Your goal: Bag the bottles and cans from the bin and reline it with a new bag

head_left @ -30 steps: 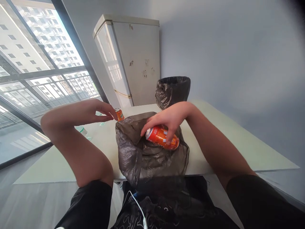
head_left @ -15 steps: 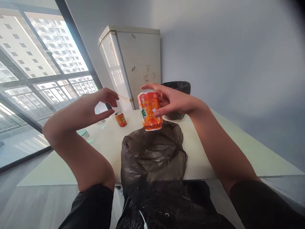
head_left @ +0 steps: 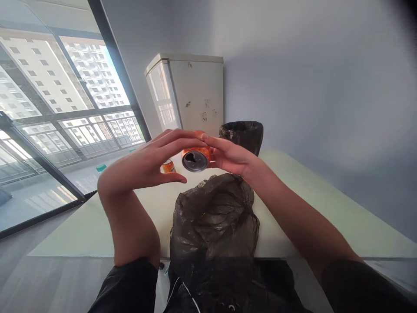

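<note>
An orange soda can (head_left: 196,160) is tipped so its dark, opened top faces me, above the table. My right hand (head_left: 230,155) grips it from the right, some fingers hidden behind it. My left hand (head_left: 146,163) reaches in from the left, its straight fingers lying across the can's upper side. Its thumb stands apart, below and left of the can; whether the fingers bear on the can I cannot tell. A second orange soda can (head_left: 168,167) stands on the table behind my left hand, partly covered. Below the hands, a dark translucent plastic bag (head_left: 213,217) bulges at the table's near edge.
The pale table (head_left: 286,191) spreads out in front of me. At its back stands a bin lined with a black bag (head_left: 244,134), near a white fridge (head_left: 195,93). Green lids (head_left: 100,168) show past my left arm. A white cable (head_left: 190,295) hangs below the bag.
The held can has gone from upright to tipped, its opened top now towards me. My left hand has moved right, its fingers now across the can. The view has shifted slightly.
</note>
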`<control>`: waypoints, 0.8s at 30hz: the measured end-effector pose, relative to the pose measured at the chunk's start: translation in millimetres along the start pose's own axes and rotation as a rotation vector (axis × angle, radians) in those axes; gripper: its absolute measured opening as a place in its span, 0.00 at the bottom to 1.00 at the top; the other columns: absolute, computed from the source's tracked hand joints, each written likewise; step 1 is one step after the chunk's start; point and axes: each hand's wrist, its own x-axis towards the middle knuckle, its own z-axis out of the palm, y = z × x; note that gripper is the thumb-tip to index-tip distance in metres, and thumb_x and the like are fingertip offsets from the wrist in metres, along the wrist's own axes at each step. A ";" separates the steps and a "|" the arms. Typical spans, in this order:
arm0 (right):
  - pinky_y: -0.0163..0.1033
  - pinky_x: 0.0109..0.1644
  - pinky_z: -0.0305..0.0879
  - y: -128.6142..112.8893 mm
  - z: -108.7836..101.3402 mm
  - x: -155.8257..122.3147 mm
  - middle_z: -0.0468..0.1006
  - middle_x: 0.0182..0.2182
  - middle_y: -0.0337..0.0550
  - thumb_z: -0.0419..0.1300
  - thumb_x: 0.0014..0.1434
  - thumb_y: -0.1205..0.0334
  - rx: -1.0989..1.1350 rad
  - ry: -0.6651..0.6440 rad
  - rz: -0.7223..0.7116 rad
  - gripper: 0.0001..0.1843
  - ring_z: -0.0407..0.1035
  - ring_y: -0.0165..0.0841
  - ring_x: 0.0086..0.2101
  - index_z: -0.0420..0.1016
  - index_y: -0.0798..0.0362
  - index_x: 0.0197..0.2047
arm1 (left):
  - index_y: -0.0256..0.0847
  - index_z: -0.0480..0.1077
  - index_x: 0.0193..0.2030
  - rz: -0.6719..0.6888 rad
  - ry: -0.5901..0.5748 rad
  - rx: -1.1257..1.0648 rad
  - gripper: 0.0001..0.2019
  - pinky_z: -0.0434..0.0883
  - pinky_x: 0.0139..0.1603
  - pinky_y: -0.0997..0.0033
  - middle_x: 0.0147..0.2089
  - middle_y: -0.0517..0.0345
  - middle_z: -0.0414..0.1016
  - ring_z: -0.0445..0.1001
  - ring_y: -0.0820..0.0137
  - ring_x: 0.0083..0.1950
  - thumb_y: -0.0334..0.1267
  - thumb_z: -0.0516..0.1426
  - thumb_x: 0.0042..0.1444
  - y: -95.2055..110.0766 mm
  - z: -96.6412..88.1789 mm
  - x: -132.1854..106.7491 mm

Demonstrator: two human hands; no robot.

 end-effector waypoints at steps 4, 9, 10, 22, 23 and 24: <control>0.51 0.54 0.81 1.8 2.5 -1.0 0.85 0.48 0.49 0.69 0.64 0.35 0.005 -0.059 0.051 0.27 0.80 0.43 0.47 0.79 0.48 0.54 | 0.59 0.63 0.75 0.022 0.031 0.000 0.31 0.76 0.67 0.51 0.70 0.49 0.69 0.71 0.56 0.70 0.41 0.64 0.68 1.8 3.4 5.6; 0.51 0.50 0.82 1.5 7.3 -2.5 0.84 0.49 0.51 0.66 0.63 0.31 -0.090 -0.154 0.122 0.31 0.81 0.47 0.47 0.77 0.49 0.54 | 0.58 0.65 0.74 0.003 0.007 0.001 0.28 0.76 0.65 0.54 0.69 0.49 0.71 0.73 0.57 0.67 0.42 0.63 0.69 4.2 -0.1 -0.2; 0.52 0.51 0.82 1.3 8.5 -2.9 0.83 0.51 0.52 0.65 0.64 0.30 -0.139 -0.144 0.130 0.32 0.81 0.47 0.48 0.77 0.48 0.55 | 0.58 0.65 0.74 -0.014 -0.002 0.010 0.28 0.75 0.65 0.54 0.69 0.50 0.71 0.73 0.57 0.67 0.43 0.63 0.69 4.7 -1.0 -2.0; 0.53 0.54 0.77 -8.6 -15.2 -7.7 0.73 0.67 0.51 0.71 0.61 0.48 -0.736 0.217 0.000 0.23 0.76 0.47 0.52 0.74 0.44 0.56 | 0.56 0.71 0.70 -0.656 -0.327 -0.148 0.35 0.76 0.59 0.59 0.65 0.52 0.78 0.79 0.52 0.62 0.61 0.66 0.57 -70.1 -8.2 -49.4; 0.52 0.53 0.77 -9.8 -16.0 -8.2 0.74 0.66 0.51 0.70 0.61 0.49 -0.732 0.205 -0.010 0.22 0.76 0.46 0.52 0.74 0.44 0.55 | 0.55 0.72 0.69 -0.723 -0.375 -0.173 0.35 0.76 0.60 0.58 0.64 0.52 0.79 0.79 0.51 0.62 0.60 0.66 0.56 -83.7 -4.6 -53.5; 0.51 0.53 0.77 -10.9 -16.0 -8.9 0.74 0.65 0.51 0.70 0.61 0.51 -0.734 0.198 -0.021 0.21 0.76 0.46 0.52 0.75 0.45 0.54 | 0.54 0.73 0.68 -0.795 -0.421 -0.201 0.35 0.77 0.61 0.58 0.63 0.52 0.79 0.79 0.50 0.62 0.60 0.66 0.54 -97.2 -0.1 -57.3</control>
